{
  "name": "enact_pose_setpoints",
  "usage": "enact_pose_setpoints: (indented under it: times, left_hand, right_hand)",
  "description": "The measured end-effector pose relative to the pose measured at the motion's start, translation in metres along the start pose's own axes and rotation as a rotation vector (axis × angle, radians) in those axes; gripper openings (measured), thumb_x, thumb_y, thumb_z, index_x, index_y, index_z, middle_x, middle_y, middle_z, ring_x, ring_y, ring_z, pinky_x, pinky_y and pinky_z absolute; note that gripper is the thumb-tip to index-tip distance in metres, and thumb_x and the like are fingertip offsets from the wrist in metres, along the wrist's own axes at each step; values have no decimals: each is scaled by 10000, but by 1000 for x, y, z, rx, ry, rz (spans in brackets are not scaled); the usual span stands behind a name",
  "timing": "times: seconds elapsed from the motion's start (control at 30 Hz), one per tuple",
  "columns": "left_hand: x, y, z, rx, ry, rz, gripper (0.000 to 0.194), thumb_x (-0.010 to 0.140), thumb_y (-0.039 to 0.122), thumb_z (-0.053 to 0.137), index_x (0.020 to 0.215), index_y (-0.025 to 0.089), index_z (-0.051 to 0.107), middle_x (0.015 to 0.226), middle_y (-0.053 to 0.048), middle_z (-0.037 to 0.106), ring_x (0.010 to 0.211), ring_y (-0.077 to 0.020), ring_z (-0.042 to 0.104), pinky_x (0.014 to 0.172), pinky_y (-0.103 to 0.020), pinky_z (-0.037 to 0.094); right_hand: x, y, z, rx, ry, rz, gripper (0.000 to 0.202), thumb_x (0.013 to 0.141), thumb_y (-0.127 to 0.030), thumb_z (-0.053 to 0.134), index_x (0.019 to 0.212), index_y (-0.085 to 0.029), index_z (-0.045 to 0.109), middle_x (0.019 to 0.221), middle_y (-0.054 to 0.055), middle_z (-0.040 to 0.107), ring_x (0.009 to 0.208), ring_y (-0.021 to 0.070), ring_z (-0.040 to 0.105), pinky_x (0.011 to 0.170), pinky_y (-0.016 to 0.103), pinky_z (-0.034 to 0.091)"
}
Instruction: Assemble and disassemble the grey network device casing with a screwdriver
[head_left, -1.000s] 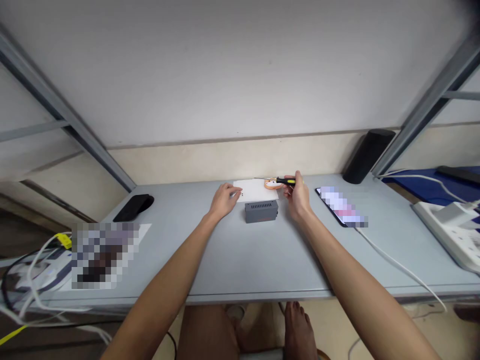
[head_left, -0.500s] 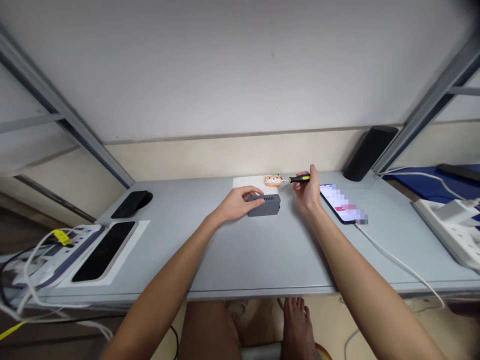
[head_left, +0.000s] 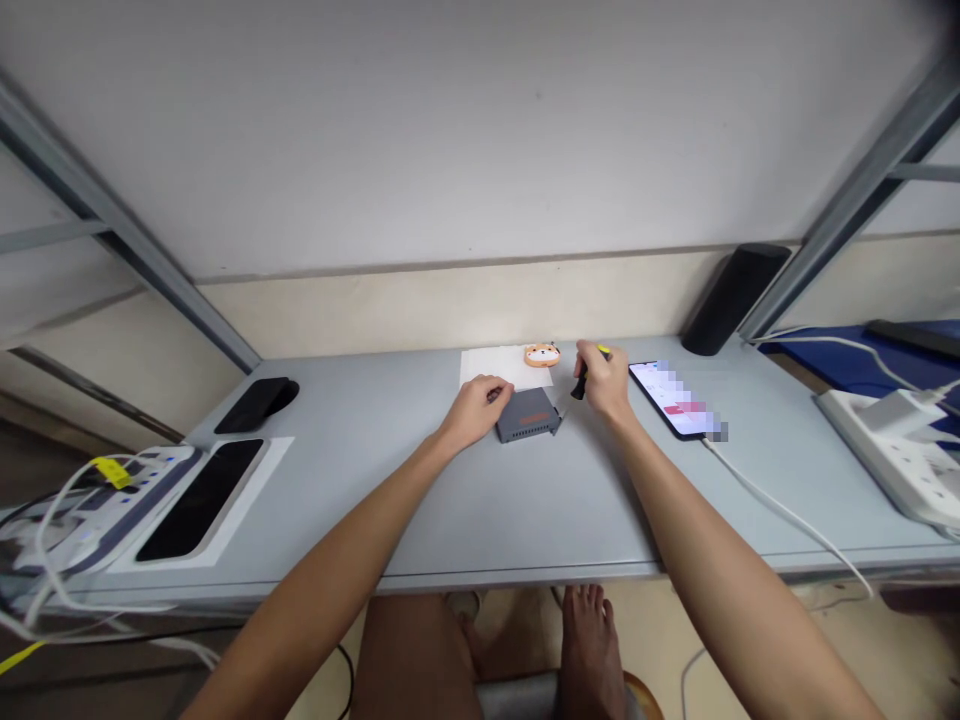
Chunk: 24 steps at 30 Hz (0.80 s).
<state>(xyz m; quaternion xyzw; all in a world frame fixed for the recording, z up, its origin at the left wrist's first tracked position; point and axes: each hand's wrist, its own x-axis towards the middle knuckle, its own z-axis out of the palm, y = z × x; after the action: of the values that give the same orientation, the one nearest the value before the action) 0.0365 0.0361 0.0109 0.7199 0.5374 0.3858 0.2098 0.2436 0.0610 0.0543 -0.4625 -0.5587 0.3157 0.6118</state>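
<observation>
A small dark grey box (head_left: 526, 415) with a row of vent slots along its front side lies flat on the desk. My left hand (head_left: 476, 412) has its fingers curled against the box's left edge and holds it there. In my right hand (head_left: 606, 380) is a black and yellow screwdriver (head_left: 580, 384), gripped by the handle. Its shaft slants down and left, with the tip at the box's right side; whether it sits in a screw is too small to tell. Behind the box are white paper (head_left: 480, 366) and an orange animal-face case (head_left: 541, 356).
A lit phone (head_left: 675, 400) with a white cable lies right of my right hand. Farther right stand a black cylinder (head_left: 733, 300) and a white power strip (head_left: 892, 450). At left are a dark phone (head_left: 202, 500), a black object (head_left: 253, 404) and another power strip (head_left: 142, 495) with tangled cables.
The box has gone from standing on its side to lying flat. The screwdriver has swung from level, pointing left, to slanting down, its tip now at the box's right side.
</observation>
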Motion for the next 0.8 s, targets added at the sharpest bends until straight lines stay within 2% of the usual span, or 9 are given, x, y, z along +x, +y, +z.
enact_pose_setpoints:
  times: [0.23, 0.37, 0.57, 0.7, 0.8]
  left_hand:
    - [0, 1, 1, 32, -20, 30, 263, 992, 286, 577, 802, 223, 747, 861, -42, 764, 865, -229, 676, 841, -357, 551]
    - [0, 1, 1, 45, -21, 39, 264, 1000, 270, 568, 804, 214, 736, 856, -40, 759, 850, -219, 674, 836, -350, 546]
    - [0, 1, 1, 58, -12, 89, 263, 1003, 255, 562, 785, 222, 707, 841, -37, 745, 863, -217, 664, 849, -353, 547]
    - [-1, 4, -1, 65, 12, 141, 264, 1007, 249, 554, 785, 224, 696, 878, -53, 742, 942, -230, 658, 909, -377, 544]
    - [-2, 8, -6, 67, 20, 179, 262, 1008, 256, 558, 792, 230, 704, 904, -58, 746, 983, -235, 656, 931, -388, 542]
  right_hand:
    - [-1, -4, -5, -36, -1, -84, 402, 762, -375, 523, 386, -252, 451, 445, -2, 387, 514, 144, 369, 563, 330, 294]
    - [-13, -12, 9, 29, -23, -52, 436, 770, -442, 512, 378, -255, 479, 443, 9, 413, 510, 144, 378, 563, 332, 311]
    - [-42, -22, 35, 27, -71, -88, 393, 772, -413, 498, 411, -256, 483, 458, 11, 453, 514, 150, 422, 563, 330, 344]
    - [-52, -24, 38, 44, -84, -115, 398, 792, -399, 488, 421, -258, 454, 450, 0, 446, 481, 142, 407, 560, 333, 349]
    - [-49, -22, 36, 57, -67, -83, 380, 767, -403, 494, 416, -259, 467, 450, 4, 449, 481, 146, 405, 555, 332, 352]
